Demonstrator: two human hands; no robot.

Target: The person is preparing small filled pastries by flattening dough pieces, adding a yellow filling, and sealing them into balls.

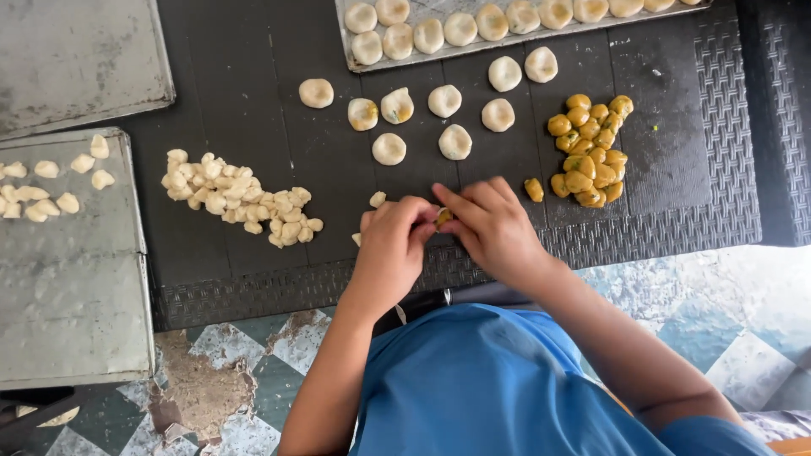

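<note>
At the far left a dull metal tray [76, 279] overhangs the left edge of the black woven mat [659, 219] and carries a few small torn dough pieces [46, 190]. On the mat's left half lies a loose heap of similar pale dough lumps [236, 198], knobbly and irregular. Near the mat's front edge, at its middle, the left hand [390, 245] and right hand [494, 226] meet, fingertips of both pinched around one small dough piece with yellow filling [443, 217], which sits between them just above the mat; only a sliver of it shows, pale wrap with an ochre core. Beyond the hands, toward the back edge, round filled dough balls [422, 114] lie scattered, smooth and slightly flattened, some showing yellow through. Farther back a baking tray [422, 57] holds rows of the same balls. To the right sits a cluster of glossy yellow filling nuggets [591, 152], one stray close to the right hand.
</note>
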